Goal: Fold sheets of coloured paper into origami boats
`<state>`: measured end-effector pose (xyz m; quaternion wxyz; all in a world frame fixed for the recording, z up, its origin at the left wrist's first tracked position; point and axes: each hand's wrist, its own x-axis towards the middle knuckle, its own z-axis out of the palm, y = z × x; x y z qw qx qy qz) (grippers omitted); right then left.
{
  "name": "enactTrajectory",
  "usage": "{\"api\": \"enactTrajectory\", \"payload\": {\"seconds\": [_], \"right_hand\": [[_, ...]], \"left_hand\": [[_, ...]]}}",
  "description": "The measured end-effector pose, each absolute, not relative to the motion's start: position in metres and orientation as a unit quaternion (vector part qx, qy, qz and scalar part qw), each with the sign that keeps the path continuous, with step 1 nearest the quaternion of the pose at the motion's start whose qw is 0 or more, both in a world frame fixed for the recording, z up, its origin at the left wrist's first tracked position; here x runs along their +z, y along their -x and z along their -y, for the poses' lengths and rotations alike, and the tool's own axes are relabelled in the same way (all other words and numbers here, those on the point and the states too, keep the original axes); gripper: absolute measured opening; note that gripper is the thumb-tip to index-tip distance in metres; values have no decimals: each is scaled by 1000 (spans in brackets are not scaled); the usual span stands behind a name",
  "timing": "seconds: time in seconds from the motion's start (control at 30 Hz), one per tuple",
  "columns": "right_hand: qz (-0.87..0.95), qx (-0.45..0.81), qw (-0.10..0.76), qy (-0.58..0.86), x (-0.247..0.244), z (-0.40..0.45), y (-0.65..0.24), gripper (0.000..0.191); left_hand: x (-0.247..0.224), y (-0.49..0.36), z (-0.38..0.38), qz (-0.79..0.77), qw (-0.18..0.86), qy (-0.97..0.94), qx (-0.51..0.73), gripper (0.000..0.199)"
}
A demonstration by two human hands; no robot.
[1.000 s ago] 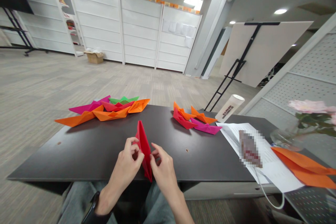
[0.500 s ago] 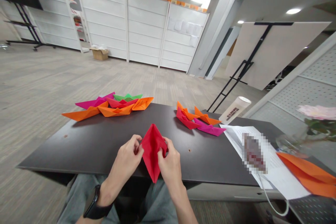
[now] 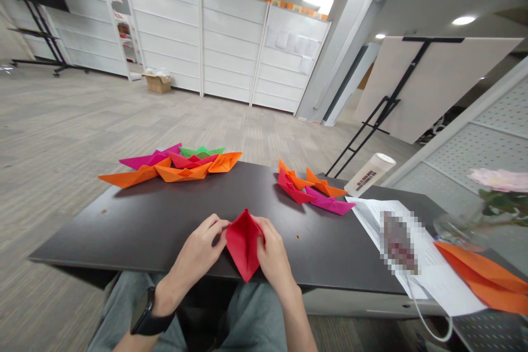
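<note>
A red folded paper [image 3: 244, 245], diamond-shaped with a crease down its middle, is held between my two hands over the table's near edge. My left hand [image 3: 204, 245] pinches its left corner between thumb and fingers. On the opposite side, my right hand [image 3: 272, 250] grips the right corner, with the fingertips partly behind the paper. Farther back on the left lies a group of paper boats, among them an orange boat [image 3: 183, 172], a magenta boat [image 3: 150, 158] and a green boat [image 3: 202, 152]. To the right sits another group with a magenta boat [image 3: 330, 202] and a red boat [image 3: 292, 190].
The dark table [image 3: 165, 225] spans the view. On its right are a white cylinder [image 3: 369, 175], white printed sheets [image 3: 449, 280], an orange folded paper [image 3: 487, 278], a white cable [image 3: 433, 335] and a pink flower [image 3: 501, 180] in a glass vase.
The red paper's top point has come down and its middle fold gapes wider. My right hand has turned, its fingers now further around the right corner.
</note>
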<state>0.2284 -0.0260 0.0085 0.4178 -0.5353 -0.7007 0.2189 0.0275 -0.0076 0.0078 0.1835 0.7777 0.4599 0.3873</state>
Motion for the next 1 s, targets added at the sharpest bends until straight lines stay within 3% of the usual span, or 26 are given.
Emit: {"api": "enactTrajectory", "payload": {"seconds": [0.2, 0.33, 0.57, 0.63, 0.73, 0.87, 1.0], "right_hand": [[802, 171, 263, 508, -11, 32, -255, 69], [841, 126, 242, 467, -8, 40, -260, 69], [876, 184, 160, 417, 13, 59, -262, 72], [874, 199, 167, 411, 16, 62, -263, 71], [857, 224, 191, 422, 15, 62, -263, 55], [788, 264, 274, 484, 7, 54, -259, 31], [716, 263, 353, 541, -2, 39, -250, 26]], "left_hand": [[-17, -1, -6, -315, 161, -885, 301, 42], [-16, 9, -4, -270, 160, -919, 239, 51], [-5, 14, -1, -220, 184, -934, 215, 40], [-5, 15, 0, -218, 191, -933, 212, 39], [-3, 13, 2, -239, 199, -925, 216, 31], [3, 2, 1, -320, 242, -882, 248, 22], [4, -13, -5, -426, 287, -807, 291, 14]]}}
